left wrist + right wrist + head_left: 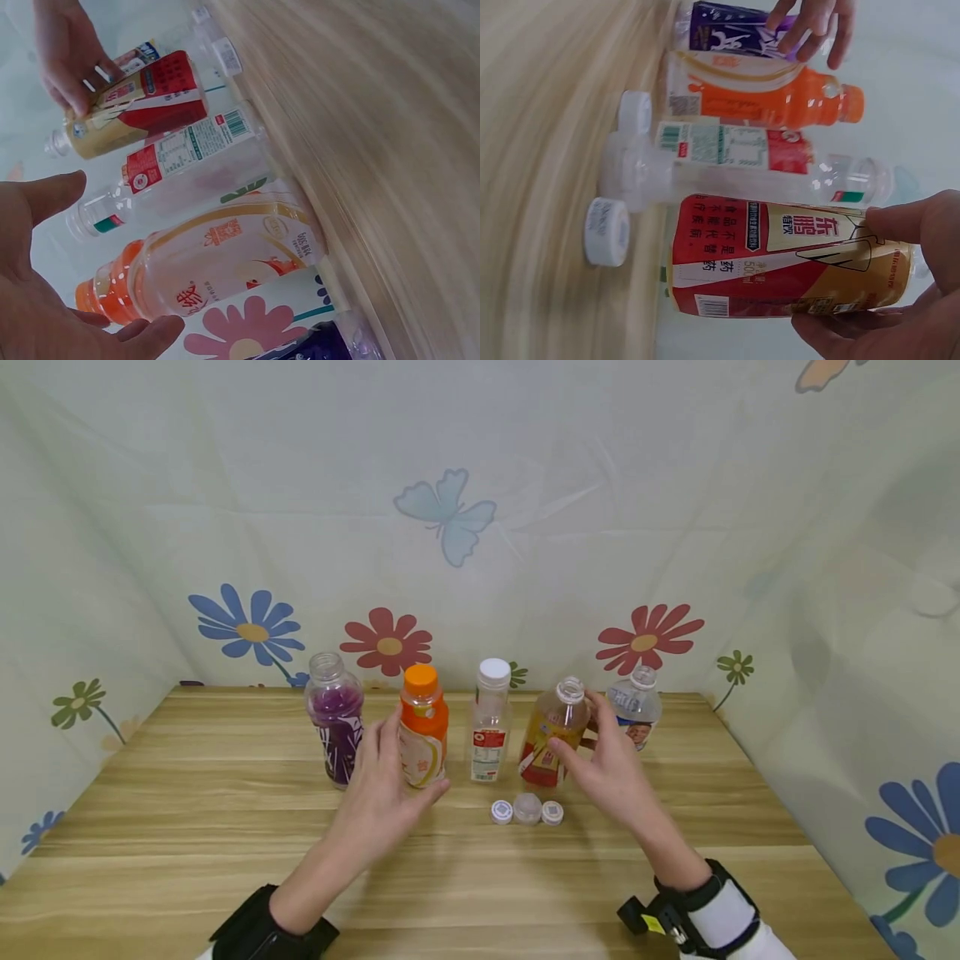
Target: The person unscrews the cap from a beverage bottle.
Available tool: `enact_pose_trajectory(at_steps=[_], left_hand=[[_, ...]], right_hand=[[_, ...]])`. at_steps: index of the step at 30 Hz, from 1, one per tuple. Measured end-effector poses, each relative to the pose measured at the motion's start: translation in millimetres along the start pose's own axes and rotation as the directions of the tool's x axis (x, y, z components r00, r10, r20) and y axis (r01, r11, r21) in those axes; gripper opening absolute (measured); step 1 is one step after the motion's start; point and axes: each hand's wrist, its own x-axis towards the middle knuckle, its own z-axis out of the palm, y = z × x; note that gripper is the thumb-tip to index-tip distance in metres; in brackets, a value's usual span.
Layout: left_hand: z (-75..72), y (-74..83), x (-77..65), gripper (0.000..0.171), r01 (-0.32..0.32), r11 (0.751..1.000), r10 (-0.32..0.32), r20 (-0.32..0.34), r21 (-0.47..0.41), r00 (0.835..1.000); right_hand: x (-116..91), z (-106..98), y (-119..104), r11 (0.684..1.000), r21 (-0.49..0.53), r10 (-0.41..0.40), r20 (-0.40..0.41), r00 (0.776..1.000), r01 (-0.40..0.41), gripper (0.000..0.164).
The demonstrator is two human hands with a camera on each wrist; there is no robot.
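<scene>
My right hand (611,768) grips an uncapped gold-and-red drink bottle (553,735), thumb on its front and fingers round the far side. Slightly tilted, the bottle has a base whose contact with the table I cannot tell. My left hand (382,789) is beside an orange-capped orange drink bottle (423,727), thumb spread away from the fingers, nothing held. In the left wrist view the left thumb (56,196) stands clear of the bottles. Between the hands stands a clear bottle (489,739) with a white cap. Three loose caps (527,808) lie in front of it.
An uncapped purple bottle (335,718) stands at the row's left end, partly behind the left hand. At the right end is an uncapped clear bottle (636,702) with a blue label, partly hidden by the right hand. A flowered cloth (525,568) hangs behind the wooden table (187,802).
</scene>
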Motion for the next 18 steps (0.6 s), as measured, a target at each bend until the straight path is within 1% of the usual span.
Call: enact_pose_trajectory(at_steps=[3,6,10,13,18], left_hand=[[0.5,-1.4,0.5,0.108,0.013,1.0,-0.012,0.018,-0.019,1.0],[1.2,-2.8,0.6,0.109,0.019,1.0,-0.018,0.036,-0.025,0.999],[1.5,-4.0,0.6,0.11,0.022,0.999,-0.021,0.053,-0.024,0.998],[1.3,-4.5,1.0,0.11,0.027,0.999,-0.026,0.063,-0.022,0.998],[1.1,-6.1,2.4,0.111,0.042,0.999,-0.041,0.077,-0.019,0.996]], right_hand=[[3.3,2.3,8.4,1.0,0.019,0.018,-0.005,1.0,-0.018,0.075],[5.8,3.9,16.1,0.999,0.033,0.042,0.009,0.999,-0.042,0.07],[7.6,5.3,23.4,0.997,0.019,0.068,0.034,0.997,-0.069,0.067],[8.7,6.4,27.9,0.998,0.01,0.059,0.044,0.997,-0.059,0.068],[12.2,8.7,35.5,0.999,0.029,0.026,0.045,0.999,-0.027,0.07]])
